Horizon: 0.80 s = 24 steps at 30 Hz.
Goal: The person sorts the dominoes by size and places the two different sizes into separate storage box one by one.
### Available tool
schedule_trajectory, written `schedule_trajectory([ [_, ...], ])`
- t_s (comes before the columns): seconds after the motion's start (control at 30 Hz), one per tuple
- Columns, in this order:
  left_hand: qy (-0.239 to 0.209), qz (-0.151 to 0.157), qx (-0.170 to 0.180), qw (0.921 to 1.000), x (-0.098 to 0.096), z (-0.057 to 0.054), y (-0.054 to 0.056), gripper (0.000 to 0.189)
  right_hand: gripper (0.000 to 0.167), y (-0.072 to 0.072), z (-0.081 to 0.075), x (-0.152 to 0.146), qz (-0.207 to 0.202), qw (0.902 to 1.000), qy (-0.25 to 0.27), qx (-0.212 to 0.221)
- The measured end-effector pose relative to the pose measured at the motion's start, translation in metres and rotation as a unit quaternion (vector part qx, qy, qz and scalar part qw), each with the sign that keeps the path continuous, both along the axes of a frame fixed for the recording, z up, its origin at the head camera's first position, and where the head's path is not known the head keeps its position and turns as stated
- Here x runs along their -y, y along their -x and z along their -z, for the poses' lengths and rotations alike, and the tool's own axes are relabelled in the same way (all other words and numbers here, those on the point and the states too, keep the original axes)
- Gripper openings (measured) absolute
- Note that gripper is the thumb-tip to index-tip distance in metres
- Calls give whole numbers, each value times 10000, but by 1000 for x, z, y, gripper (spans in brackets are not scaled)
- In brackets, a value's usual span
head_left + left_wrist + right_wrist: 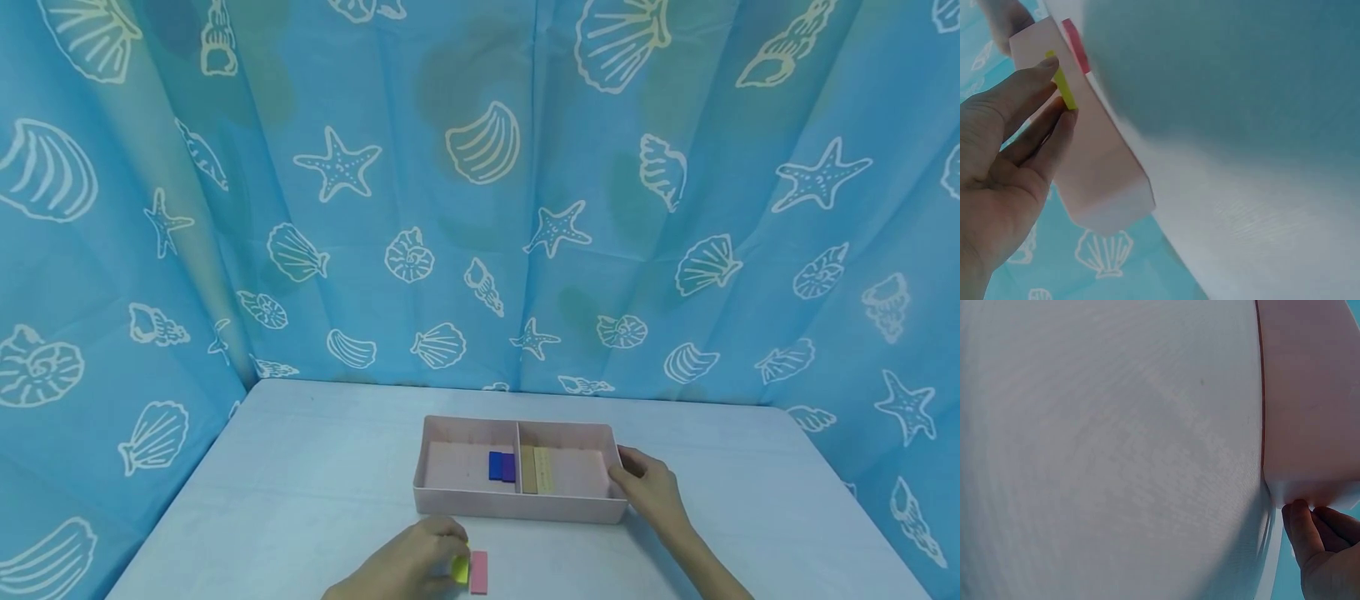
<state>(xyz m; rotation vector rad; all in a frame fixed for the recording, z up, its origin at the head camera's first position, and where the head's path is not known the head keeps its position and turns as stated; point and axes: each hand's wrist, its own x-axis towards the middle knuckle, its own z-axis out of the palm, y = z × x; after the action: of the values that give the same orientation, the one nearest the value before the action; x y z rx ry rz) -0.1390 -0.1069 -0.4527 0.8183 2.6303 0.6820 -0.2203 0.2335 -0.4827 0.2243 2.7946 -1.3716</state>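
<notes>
My left hand [412,560] pinches a small flat yellow block [1064,87] between thumb and fingers, in front of the divided box. Just right of it a flat pink block [479,572] lies on the table. The pale pink box [480,502] stands lengthwise beyond, split by a divider. My right hand [654,492] grips the box's right end at the rim; the right wrist view shows its fingertips against that end wall. Inside the left compartment, a blue block [495,466] and a purple block [508,467] lie next to the divider.
A tan strip [529,471] and a cream strip [543,471] lie in the right compartment, along the divider. The table [300,475] has a white cover. Blue curtains [450,208] with shell and starfish prints hang behind it and at both sides.
</notes>
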Motion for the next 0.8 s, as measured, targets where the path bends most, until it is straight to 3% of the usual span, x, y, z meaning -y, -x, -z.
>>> schedule_trajectory([
  [0.23,40,51,-170,9998,-1,-15,-1,27,54,1,-1,1,65,10000,-40,32],
  [0.5,-109,183,-809,9965,-2,-36,2,28,53,0,0,1,41,9999,-97,-14],
  [0.8,-317,252,-1584,9865,-4,-50,10,29,53,0,-1,1,6,9999,-86,-79],
])
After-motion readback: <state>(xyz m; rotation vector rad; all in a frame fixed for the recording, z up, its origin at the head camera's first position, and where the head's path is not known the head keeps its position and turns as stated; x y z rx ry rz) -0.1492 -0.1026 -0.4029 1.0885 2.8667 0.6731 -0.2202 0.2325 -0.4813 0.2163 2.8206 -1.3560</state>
